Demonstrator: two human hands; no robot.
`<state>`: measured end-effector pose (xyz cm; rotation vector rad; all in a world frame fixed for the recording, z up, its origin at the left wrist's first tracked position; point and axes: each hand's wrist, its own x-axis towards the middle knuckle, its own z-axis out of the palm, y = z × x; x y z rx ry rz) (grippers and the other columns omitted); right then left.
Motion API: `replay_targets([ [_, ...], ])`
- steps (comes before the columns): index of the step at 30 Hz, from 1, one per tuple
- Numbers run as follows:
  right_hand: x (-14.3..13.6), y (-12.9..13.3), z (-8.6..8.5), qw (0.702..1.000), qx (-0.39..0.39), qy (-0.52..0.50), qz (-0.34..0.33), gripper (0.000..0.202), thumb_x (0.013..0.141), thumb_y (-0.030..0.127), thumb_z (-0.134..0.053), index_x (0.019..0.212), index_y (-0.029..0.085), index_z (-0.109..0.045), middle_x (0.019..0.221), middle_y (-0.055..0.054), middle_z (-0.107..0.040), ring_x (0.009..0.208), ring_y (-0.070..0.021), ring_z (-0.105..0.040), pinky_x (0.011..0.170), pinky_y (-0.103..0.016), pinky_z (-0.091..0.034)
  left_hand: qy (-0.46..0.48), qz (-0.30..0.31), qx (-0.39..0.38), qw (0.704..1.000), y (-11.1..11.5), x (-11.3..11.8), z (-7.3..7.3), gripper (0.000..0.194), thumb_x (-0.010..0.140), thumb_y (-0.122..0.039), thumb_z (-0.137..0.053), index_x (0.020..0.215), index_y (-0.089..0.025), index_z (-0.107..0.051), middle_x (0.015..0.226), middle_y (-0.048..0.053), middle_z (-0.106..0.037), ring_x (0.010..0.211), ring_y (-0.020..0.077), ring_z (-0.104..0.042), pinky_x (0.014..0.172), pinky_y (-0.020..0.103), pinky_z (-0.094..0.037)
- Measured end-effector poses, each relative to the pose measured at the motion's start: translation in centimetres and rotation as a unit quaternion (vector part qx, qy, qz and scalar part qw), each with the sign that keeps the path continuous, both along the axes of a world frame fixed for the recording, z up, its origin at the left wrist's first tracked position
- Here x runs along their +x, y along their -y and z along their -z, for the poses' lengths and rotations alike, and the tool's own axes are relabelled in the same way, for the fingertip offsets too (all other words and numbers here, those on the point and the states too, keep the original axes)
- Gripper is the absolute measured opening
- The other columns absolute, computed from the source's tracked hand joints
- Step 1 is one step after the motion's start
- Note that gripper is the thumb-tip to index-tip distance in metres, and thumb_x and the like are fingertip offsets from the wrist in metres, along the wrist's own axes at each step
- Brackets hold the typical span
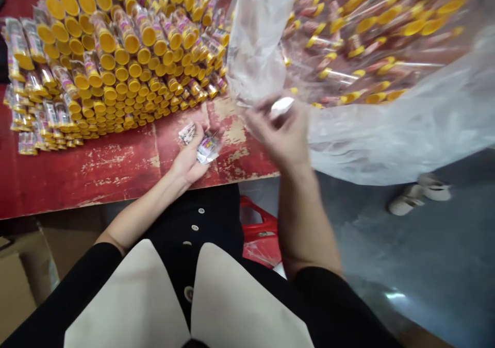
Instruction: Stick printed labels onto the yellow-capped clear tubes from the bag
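Red tabletop (116,180), glossy wrappers (208,148) crosswise in left hand (190,158), hold of right hand (286,137) unclear

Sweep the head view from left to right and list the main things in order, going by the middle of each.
Cardboard → stack of yellow-capped tubes → left hand holding printed packets → right hand, blurred → plastic bag of yellow-ended tubes.
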<state>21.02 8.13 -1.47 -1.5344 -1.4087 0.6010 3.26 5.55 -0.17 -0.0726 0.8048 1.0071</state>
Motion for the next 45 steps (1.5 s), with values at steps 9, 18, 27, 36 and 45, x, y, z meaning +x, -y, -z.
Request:
replay_targets([
  [9,-8.0,6.4,2.1,0.996,0.011,-0.086,-0.012,0.019,0.090,0.030,-0.066,0.096,0.017,-0.076,0.095,-0.006,-0.077,0.089,-0.0149,-0.071,0.085,-0.030,-0.055,-0.067,-0.047,0.023,0.996,1.8,-0.6,1.4,0.020,0.099,-0.029,-0.058,0.085,-0.016,-0.061,0.085,0.003,-0.072,0.090,0.0139,-0.073,0.084,0.027,-0.057],
  [18,-10.0,6.8,0.5,0.981,0.000,-0.184,0.056,0.033,0.087,0.046,-0.068,0.073,0.016,-0.066,0.067,0.001,-0.064,0.063,-0.0091,-0.058,0.063,-0.022,-0.048,-0.192,-0.102,0.122,0.968,3.3,-0.6,1.6,0.053,0.046,-0.033,-0.100,0.074,-0.014,-0.059,0.062,-0.006,-0.061,0.048,0.0029,-0.053,0.046,0.015,-0.039],
  [27,-5.8,8.8,-0.2,0.976,-0.010,-0.213,-0.038,0.037,0.092,0.047,-0.064,0.121,0.026,-0.056,0.115,-0.006,-0.060,0.082,-0.0107,-0.060,0.068,-0.025,-0.055,-0.238,-0.094,0.124,0.959,3.0,-1.2,0.4,0.054,0.056,-0.051,-0.093,0.074,-0.016,-0.056,0.059,-0.007,-0.058,0.046,0.0041,-0.051,0.044,0.018,-0.036],
  [36,-5.3,10.7,-1.4,0.983,0.171,0.042,-0.049,0.027,0.087,0.020,-0.071,0.112,0.022,-0.064,0.101,-0.005,-0.066,0.097,-0.0184,-0.066,0.086,-0.036,-0.057,-0.189,-0.065,0.132,0.971,3.6,-2.2,0.0,0.055,0.054,-0.050,-0.094,0.075,-0.015,-0.057,0.063,-0.006,-0.059,0.049,0.0042,-0.053,0.046,0.018,-0.037],
  [45,-4.9,11.1,-2.8,0.966,0.236,0.094,-0.049,0.049,0.079,0.009,-0.079,0.122,0.030,-0.071,0.103,-0.004,-0.068,0.090,-0.0159,-0.070,0.076,-0.032,-0.060,-0.158,-0.004,0.180,0.971,3.6,-2.3,-0.1,0.049,0.060,-0.050,-0.092,0.071,-0.016,-0.058,0.062,-0.003,-0.061,0.053,0.0075,-0.055,0.044,0.019,-0.037],
])
